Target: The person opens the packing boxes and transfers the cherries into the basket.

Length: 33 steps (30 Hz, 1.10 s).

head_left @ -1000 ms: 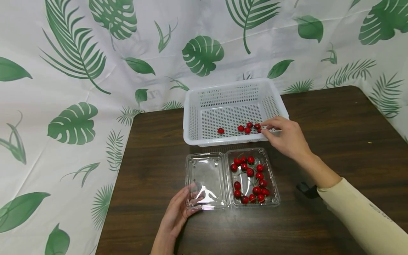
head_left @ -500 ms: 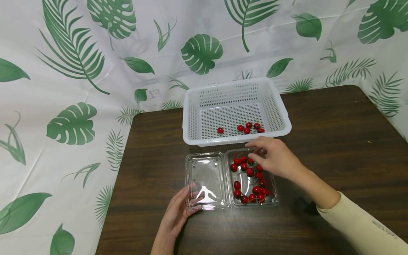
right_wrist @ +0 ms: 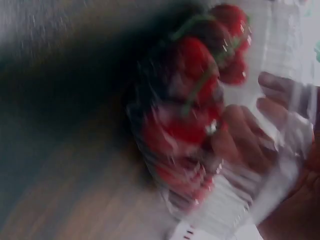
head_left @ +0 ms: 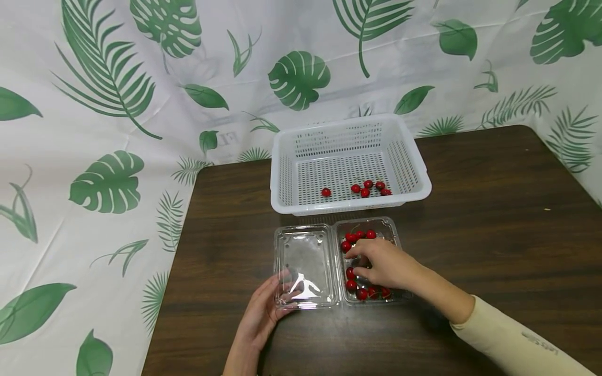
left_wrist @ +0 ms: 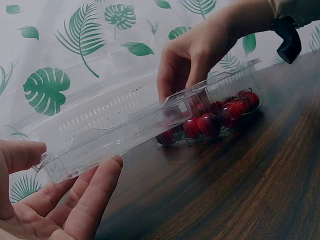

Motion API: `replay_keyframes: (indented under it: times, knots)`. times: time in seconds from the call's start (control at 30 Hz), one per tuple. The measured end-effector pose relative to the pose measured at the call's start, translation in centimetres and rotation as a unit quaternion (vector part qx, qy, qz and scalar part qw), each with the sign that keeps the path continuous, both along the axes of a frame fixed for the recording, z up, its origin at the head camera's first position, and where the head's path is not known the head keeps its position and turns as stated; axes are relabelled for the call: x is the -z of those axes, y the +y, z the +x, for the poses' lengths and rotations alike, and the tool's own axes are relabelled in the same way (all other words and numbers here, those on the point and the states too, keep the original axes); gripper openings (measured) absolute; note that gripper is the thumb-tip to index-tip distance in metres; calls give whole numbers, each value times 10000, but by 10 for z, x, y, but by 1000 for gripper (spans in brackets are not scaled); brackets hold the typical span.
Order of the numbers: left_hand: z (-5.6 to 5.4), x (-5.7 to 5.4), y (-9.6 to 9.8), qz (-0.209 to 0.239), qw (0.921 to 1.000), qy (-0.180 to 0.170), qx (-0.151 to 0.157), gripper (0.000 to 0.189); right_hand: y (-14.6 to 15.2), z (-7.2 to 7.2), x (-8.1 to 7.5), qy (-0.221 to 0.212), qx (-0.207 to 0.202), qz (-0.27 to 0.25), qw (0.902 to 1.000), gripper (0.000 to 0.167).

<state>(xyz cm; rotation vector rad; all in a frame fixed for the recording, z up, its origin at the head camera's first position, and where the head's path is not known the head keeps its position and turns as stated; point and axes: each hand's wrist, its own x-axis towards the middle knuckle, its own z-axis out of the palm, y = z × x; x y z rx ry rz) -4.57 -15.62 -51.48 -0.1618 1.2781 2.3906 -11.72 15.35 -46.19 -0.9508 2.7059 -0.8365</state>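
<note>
A clear plastic clamshell box lies opened flat. My left hand (head_left: 259, 312) holds its lid half (head_left: 304, 250) by the near left corner, thumb above and fingers beneath. Red cherries (head_left: 350, 285) with green stems sit in the right half (head_left: 389, 225). My right hand (head_left: 389, 264) reaches down into that half, fingers bent among the cherries. Thumb and index finger stand apart in the head view, and the hand covers the cherries below. In the blurred right wrist view, fingers (right_wrist: 240, 132) show beside red cherries (right_wrist: 182, 125); whether they grip one is unclear.
Behind the box stands a white perforated basket (head_left: 280, 202) with several more cherries (head_left: 356, 188) on its floor. Both rest on a dark wooden table (head_left: 484, 209). A white leaf-patterned cloth (head_left: 226, 125) hangs at the back and left.
My right hand has moved from the basket's right front corner, left and nearer, into the cherry-filled half. The left hand keeps its hold on the lid. The cherries in the basket look unmoved.
</note>
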Motion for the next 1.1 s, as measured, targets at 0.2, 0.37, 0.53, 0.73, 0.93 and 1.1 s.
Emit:
replay_keyframes:
  times: [0.2,0.37,0.53,0.73,0.93,1.1]
  knots:
    - [0,0,0,-54,10000,-27,-50,45,-5,5,9,-114,-35,110,9999,31]
    - [-1,0,1,-98,9999,-58,-47,50,-5,5,13,-189,6,72,9998,30]
    - [-1,-1,0,-90,9999,-46,31,52,-6,4,15,-310,-19,23,9995,29]
    - [-1,-1,0,-62,9999,-83,17,53,-5,3,17,-401,-56,-15,9992,27]
    - [0,-3,0,-44,9998,-185,-65,53,-5,3,18,-339,-115,-59,9993,24]
    - [0,-2,1,-28,9997,-217,-98,54,-4,4,18,-276,-141,-97,9995,24]
